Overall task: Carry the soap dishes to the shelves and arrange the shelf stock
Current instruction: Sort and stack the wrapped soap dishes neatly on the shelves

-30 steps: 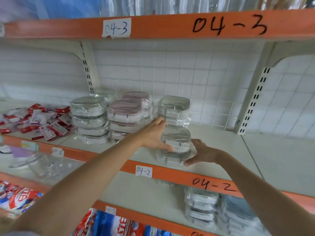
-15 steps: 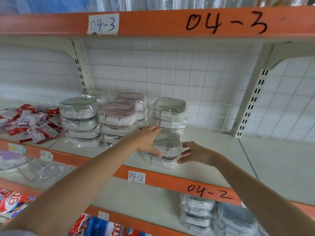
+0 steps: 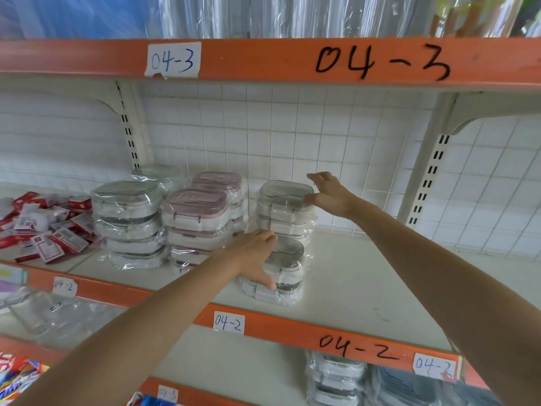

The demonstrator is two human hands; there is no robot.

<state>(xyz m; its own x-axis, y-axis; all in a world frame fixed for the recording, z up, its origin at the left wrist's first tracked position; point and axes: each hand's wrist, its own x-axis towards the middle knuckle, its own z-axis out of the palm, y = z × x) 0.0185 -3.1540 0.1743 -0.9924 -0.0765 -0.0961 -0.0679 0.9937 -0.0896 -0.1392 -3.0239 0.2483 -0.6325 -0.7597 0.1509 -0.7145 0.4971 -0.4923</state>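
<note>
The short front stack of soap dishes (image 3: pixel 278 271) sits on the 04-2 shelf (image 3: pixel 366 291), near its front edge and just in front of the taller grey-lidded stack (image 3: pixel 285 209) at the back. Your left hand (image 3: pixel 251 256) lies over the front stack's left side, fingers fairly straight and together across the lid, thumb down its near face. Your right hand (image 3: pixel 329 194) is against the right end of the back stack's top dish, fingers spread and relaxed, not closed round anything.

The step looks like squaring these two stacks into line with the rest. Push low on the front stack, not at the lid: the shrink-wrap is slippery, and the dishes will likely slide over one another if pressed high. Steady the back stack with the flat of your right hand while you move the front one, so it does not tip towards the mesh back panel (image 3: pixel 292 127).

To the left stand the pink-lidded stack (image 3: pixel 196 218) and another grey stack (image 3: pixel 128 221); align the fronts with these. Further left lie red and white packets (image 3: pixel 44 227), well apart from your work.
</note>
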